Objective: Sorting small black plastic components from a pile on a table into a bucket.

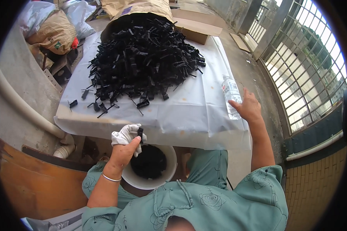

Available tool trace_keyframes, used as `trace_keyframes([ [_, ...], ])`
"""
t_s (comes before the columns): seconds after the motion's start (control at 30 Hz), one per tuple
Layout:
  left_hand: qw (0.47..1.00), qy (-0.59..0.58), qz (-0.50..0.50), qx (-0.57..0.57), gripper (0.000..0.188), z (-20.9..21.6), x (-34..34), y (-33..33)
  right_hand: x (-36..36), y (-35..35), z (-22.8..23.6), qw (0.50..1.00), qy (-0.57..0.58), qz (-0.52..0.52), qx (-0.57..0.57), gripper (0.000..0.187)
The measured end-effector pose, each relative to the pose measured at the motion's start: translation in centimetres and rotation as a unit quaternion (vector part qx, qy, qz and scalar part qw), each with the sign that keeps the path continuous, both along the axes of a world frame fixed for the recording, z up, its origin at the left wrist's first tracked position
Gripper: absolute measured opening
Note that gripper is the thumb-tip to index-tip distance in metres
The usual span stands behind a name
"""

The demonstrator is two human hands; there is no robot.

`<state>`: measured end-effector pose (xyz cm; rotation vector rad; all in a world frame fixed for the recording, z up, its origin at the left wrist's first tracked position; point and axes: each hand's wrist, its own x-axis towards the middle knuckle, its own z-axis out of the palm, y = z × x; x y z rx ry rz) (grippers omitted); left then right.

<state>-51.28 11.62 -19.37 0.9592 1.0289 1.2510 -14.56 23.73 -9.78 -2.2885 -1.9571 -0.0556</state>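
Note:
My left hand [123, 149] is closed on a small black plastic part [140, 133], pinched with the bare thumb. A white glove [126, 134] covers its fingers, and a silver bangle [111, 177] circles the wrist. Below this hand, a white bucket [172, 166] holds a mass of black pieces. My bare right hand [249, 106] is at the table's right edge, fingers spread. Its thumb overlaps a clear plastic water bottle [230, 94]; whether it touches the bottle I cannot tell. A large heap of black plastic parts [142, 61] covers the far half of the table.
White plastic sheeting [189, 115] covers the table, with several loose parts near its front left. A brown paper sack [150, 7] and an open cardboard box [194, 30] stand behind the heap. Bags [58, 32] crowd the far left; a barred window [304, 65] lies right.

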Motion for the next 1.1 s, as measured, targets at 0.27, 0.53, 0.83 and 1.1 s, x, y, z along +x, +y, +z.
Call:
trace_keyframes([
  [0.27, 0.992, -0.069, 0.054, 0.089, 0.027, 0.7, 0.6, -0.7, -15.3, -5.9, -1.3, 0.753, 0.305, 0.574, -0.099, 0.015],
  [0.53, 0.989, -0.014, 0.136, 0.055, 0.03, -0.9, -2.8, -2.5, -23.5, -6.7, -6.3, 0.707, 0.416, 0.558, -0.127, 0.025],
  [0.83, 0.998, -0.035, -0.002, 0.048, 0.03, -0.3, -1.6, -2.0, -23.9, -5.0, -9.9, 0.754, 0.512, 0.392, -0.125, 0.015],
  [1.1, 0.996, 0.05, 0.076, 0.021, 0.03, -1.7, -2.4, -2.8, -23.2, -5.6, -9.5, 0.674, 0.481, 0.499, -0.256, 0.021],
])
